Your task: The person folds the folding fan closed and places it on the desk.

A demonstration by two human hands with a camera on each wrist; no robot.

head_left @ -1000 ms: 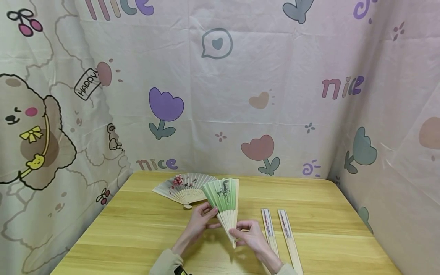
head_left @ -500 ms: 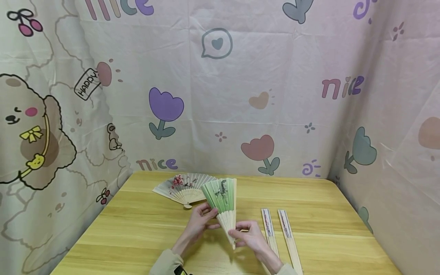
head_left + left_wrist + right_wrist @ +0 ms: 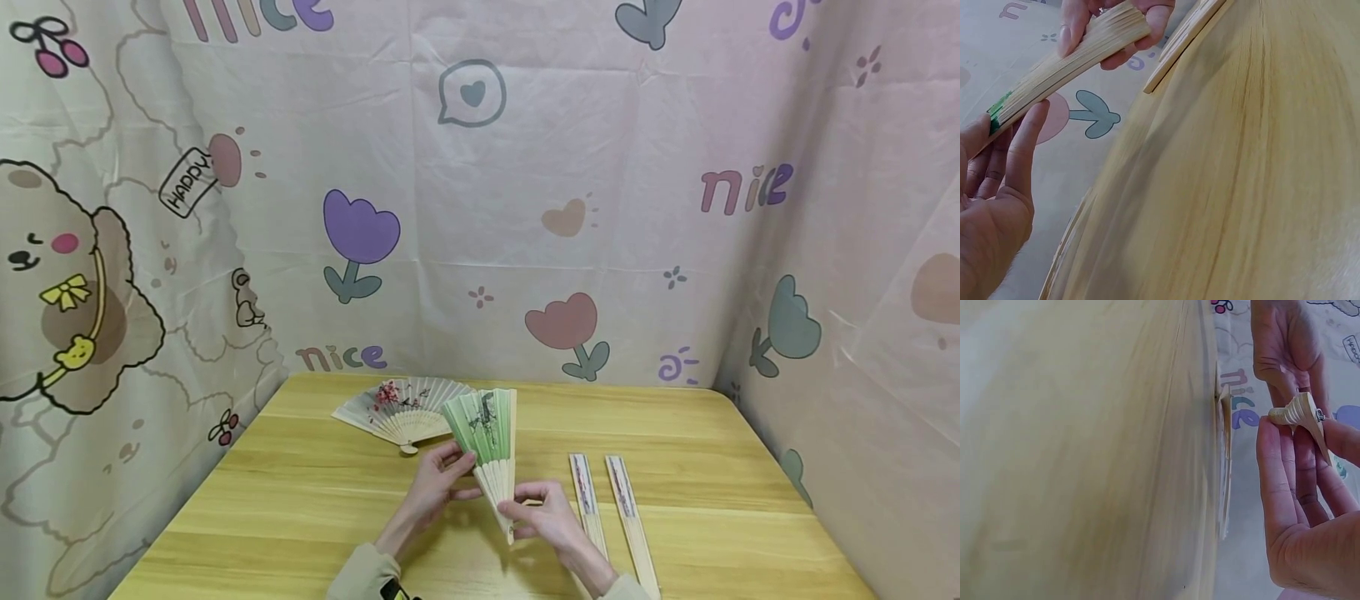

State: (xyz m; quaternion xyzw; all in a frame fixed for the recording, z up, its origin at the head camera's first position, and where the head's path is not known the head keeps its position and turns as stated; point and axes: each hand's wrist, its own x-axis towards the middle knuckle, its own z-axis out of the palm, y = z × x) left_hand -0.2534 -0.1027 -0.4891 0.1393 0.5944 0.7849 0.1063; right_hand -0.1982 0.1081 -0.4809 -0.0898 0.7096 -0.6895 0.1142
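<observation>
A partly spread green folding fan (image 3: 483, 425) with a dark branch print is held up over the table's middle, pivot end toward me. My left hand (image 3: 437, 485) pinches its left edge, thumb in front, where the green leaf meets the pale ribs. Near the pivot, my right hand (image 3: 547, 515) grips the ribs between thumb and fingers. In the left wrist view the fan's ribs (image 3: 1072, 56) stretch between both hands. The right wrist view shows the pivot end (image 3: 1300, 412) at my right fingertips, with my left hand (image 3: 1288, 344) beyond.
A spread white fan (image 3: 405, 408) with red blossoms lies at the back left, partly behind the green fan. To the right lie two folded fans (image 3: 588, 504) (image 3: 632, 521) side by side on the wooden table (image 3: 735, 500). Printed curtains hang around the table.
Over the last second the green fan has turned slightly, its right edge shifting a little left. Both hands keep their hold and stay nearly in place.
</observation>
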